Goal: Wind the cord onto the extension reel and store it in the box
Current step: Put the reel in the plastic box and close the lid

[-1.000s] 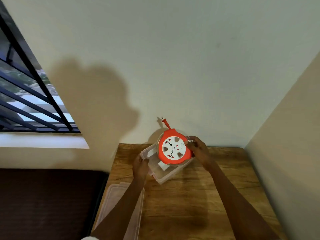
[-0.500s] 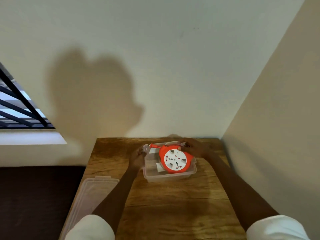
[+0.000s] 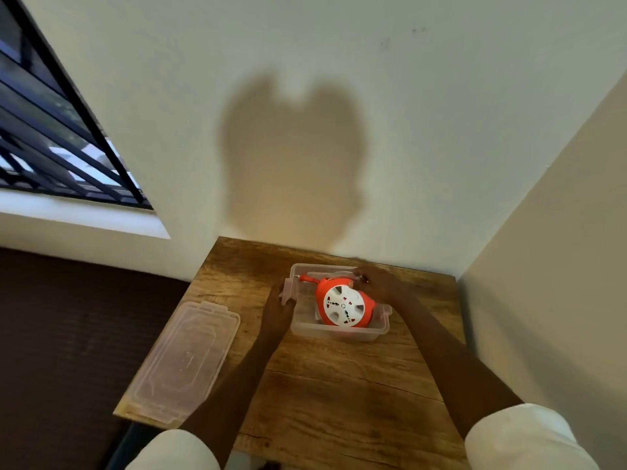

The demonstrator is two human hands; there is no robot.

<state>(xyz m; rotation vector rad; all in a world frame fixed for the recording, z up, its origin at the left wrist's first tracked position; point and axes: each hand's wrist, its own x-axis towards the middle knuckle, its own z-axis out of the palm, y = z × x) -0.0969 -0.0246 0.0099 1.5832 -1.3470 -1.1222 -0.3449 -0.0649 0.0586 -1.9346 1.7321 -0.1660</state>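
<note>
From the head camera, the orange extension reel (image 3: 344,305) lies tilted inside the clear box (image 3: 339,330) on the wooden bench (image 3: 339,395), its plug (image 3: 305,278) pointing toward the box's far left corner. The left hand (image 3: 279,308) grips the box's left end. The right hand (image 3: 375,283) curls over the reel's far edge. The lid (image 3: 185,359) lies near the bench's left edge.

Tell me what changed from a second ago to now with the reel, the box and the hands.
The box, tipped up off the table a second ago, now sits flat on it. The extension reel has sunk into it, leaning on the right end, its plug now pointing left. The left hand still holds the left end; the right hand still grips the reel's top. The lid lies apart throughout.
</note>
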